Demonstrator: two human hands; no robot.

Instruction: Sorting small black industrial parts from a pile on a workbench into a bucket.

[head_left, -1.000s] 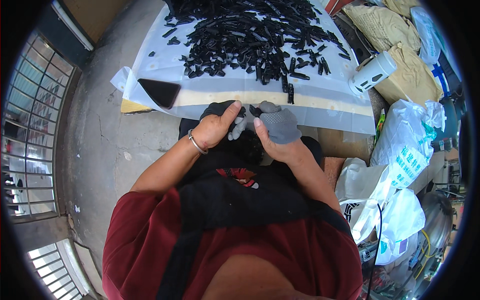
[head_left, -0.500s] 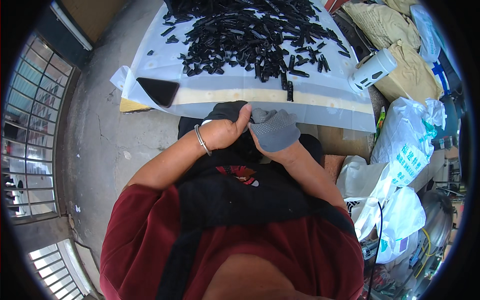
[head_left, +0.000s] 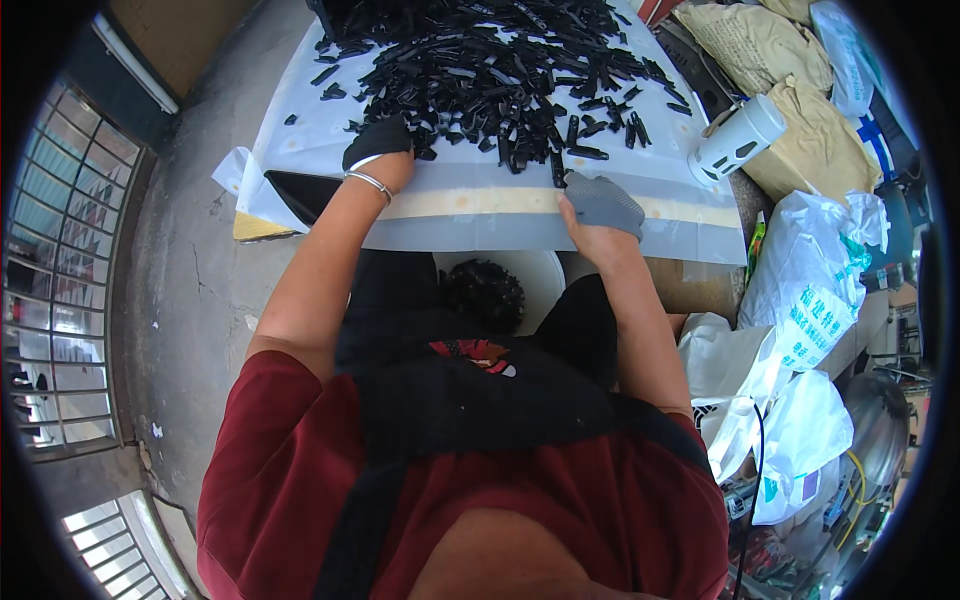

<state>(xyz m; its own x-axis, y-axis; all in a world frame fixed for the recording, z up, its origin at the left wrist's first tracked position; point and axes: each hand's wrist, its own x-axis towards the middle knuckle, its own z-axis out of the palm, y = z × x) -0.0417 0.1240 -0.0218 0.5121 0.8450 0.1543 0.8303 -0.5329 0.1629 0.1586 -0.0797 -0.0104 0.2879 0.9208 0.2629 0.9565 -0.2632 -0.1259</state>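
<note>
A broad heap of small black plastic pieces (head_left: pixel 480 75) covers the far part of the table. My left hand (head_left: pixel 380 148), in a black fingerless glove with a metal bangle at the wrist, reaches into the heap's near left edge; its fingers are lost against the black pieces. At the heap's near right, my right hand (head_left: pixel 605 208) in a grey dotted glove has its curled fingers at the end of a long black plastic piece (head_left: pixel 558 168), seemingly pinching it. Below the table edge, between my legs, a white bucket (head_left: pixel 543 280) holds more black pieces (head_left: pixel 484 296).
A dark phone (head_left: pixel 300 194) lies at the table's left corner, partly behind my left forearm. A white tumbler (head_left: pixel 738 140) stands on the right side. Translucent sheeting (head_left: pixel 470 235) hangs over the front edge. White sacks (head_left: pixel 810 285) and brown bags (head_left: pixel 815 135) crowd the right.
My hands were together above my lap; now they have parted and moved forward onto the table, left to the heap, right to a near piece. The bucket now shows.
</note>
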